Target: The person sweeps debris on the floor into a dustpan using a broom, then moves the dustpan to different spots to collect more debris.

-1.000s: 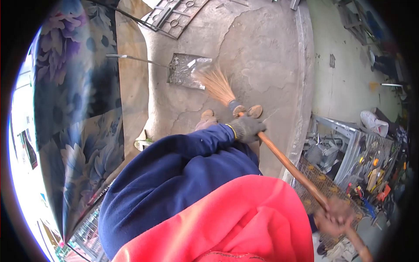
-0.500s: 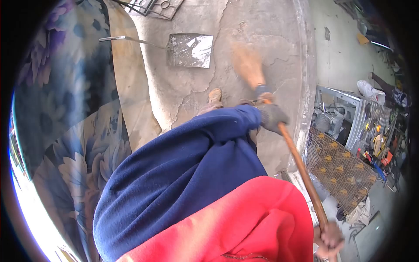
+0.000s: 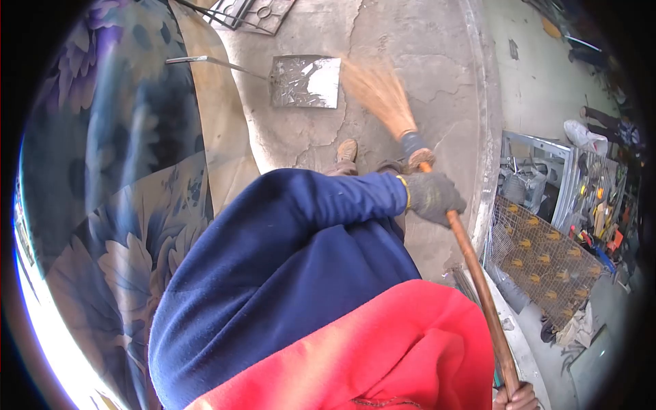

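Observation:
My left hand [image 3: 435,197], in a dark grey glove, is closed round the wooden handle of a broom [image 3: 476,263] just above its bound neck. My right hand [image 3: 517,398] grips the far end of that handle at the bottom right, partly cut off by the frame. Slightly blurred, the straw bristles [image 3: 379,92] fan out over the concrete floor [image 3: 424,68], their tips beside the right edge of a metal dustpan [image 3: 305,82]. Shiny scraps or reflections show on the pan, which I cannot tell apart. Its long thin handle [image 3: 199,59] points left.
Flowered fabric [image 3: 137,191] hangs along the left. A shoe [image 3: 347,149] is below the dustpan. Black metal grille pieces [image 3: 263,14] lie at the top. To the right are a metal frame [image 3: 564,167], a patterned panel [image 3: 543,260] and scattered tools [image 3: 601,219].
The broom's bristles have swung left to the dustpan's edge and spread out. My left hand has moved slightly right and down; my right hand has shifted lower. The whole view has shifted a little.

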Motion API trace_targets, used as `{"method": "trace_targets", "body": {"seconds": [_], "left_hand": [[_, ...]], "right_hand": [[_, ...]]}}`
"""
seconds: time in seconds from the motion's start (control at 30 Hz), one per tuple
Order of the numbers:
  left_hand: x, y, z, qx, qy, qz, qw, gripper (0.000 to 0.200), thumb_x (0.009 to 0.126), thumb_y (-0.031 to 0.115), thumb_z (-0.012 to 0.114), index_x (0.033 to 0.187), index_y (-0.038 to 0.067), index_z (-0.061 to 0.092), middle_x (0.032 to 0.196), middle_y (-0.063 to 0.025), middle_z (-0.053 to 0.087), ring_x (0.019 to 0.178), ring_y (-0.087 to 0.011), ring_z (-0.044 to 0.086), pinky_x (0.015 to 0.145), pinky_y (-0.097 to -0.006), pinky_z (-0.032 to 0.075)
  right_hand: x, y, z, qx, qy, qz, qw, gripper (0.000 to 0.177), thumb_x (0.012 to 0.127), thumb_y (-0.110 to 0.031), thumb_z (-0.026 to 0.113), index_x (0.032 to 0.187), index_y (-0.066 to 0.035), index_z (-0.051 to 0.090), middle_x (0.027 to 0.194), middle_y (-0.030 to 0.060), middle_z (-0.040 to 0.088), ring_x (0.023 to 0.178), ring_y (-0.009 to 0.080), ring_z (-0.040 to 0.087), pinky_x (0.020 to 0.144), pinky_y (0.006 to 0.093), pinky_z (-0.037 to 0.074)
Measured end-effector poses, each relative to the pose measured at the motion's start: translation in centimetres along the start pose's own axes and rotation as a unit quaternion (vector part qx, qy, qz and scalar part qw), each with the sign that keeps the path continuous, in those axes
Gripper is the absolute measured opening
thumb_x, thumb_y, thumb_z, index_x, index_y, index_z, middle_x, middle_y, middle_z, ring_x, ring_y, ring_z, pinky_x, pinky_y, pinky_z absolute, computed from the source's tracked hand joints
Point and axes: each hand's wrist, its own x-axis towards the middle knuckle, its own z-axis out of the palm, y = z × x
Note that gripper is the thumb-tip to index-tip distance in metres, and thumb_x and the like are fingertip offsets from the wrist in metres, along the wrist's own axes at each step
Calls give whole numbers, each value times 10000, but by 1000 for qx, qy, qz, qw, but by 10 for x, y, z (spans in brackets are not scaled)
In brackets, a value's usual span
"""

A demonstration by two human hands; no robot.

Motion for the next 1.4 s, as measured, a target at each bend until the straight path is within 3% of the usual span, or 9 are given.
{"method": "trace_targets", "body": {"seconds": [0.1,0.23,0.3,0.7,0.97,1.1,1.17,1.3,1.4], "left_hand": [[7,-64,33,2,168,-19,986,293,779,363,651,967,141,617,902,-96,644,893,-294,615,800,-426,473],[-39,-122,49,28,-55,-240,969,315,788,346,622,1022,135,625,1020,-83,654,1023,-295,603,829,-437,466],[-56,-127,63,82,-173,-223,956,305,796,327,603,1028,131,626,1055,-91,651,1051,-286,598,834,-448,462],[-3,14,41,-28,132,89,987,317,783,372,634,972,119,603,897,-99,615,897,-299,594,812,-429,454],[-66,-72,67,-127,-197,-109,966,373,777,358,655,1070,131,615,1037,-94,628,1034,-283,581,870,-396,442],[-74,-27,26,-140,-1,-102,985,368,791,340,634,1086,121,615,1054,-105,630,1043,-287,582,886,-399,438],[-81,-16,-6,-147,100,-170,969,371,812,338,607,1096,98,609,1068,-140,623,1042,-303,579,889,-399,438],[-142,-66,-38,15,51,-344,938,430,826,388,573,1120,74,594,1104,-181,604,1053,-341,567,878,-398,451],[-213,-65,-49,127,42,-483,866,454,849,422,538,1147,81,580,1150,-159,597,1064,-332,570,898,-414,454]], "right_hand": [[-22,77,-2,-138,92,-60,984,388,895,-191,417,523,-177,306,437,-30,266,381,91,263,489,293,312],[-45,166,36,-70,269,119,953,416,896,-249,437,509,-198,291,424,-42,248,371,90,246,449,298,283],[-45,167,38,39,148,183,971,409,917,-286,427,533,-197,318,414,-47,257,363,83,263,438,278,284],[-28,-22,13,-60,27,19,998,436,957,-375,373,577,-161,356,490,-35,323,412,111,319,505,316,381],[-23,125,54,-51,176,150,972,413,908,-228,462,537,-189,284,461,-31,253,366,102,248,446,273,262],[-13,29,-10,-52,73,26,996,357,886,-151,475,568,-171,313,493,-25,297,442,88,261,521,258,295],[-5,-7,-11,43,-8,-2,999,437,959,-401,373,594,-162,346,500,-43,298,420,114,323,497,314,391],[27,3,-15,-17,-25,-46,998,386,959,-389,391,651,-158,378,503,-47,296,410,108,319,469,279,370],[73,80,-33,-176,215,-78,957,314,902,-153,463,610,-149,348,545,8,310,487,118,326,580,297,332]]}}
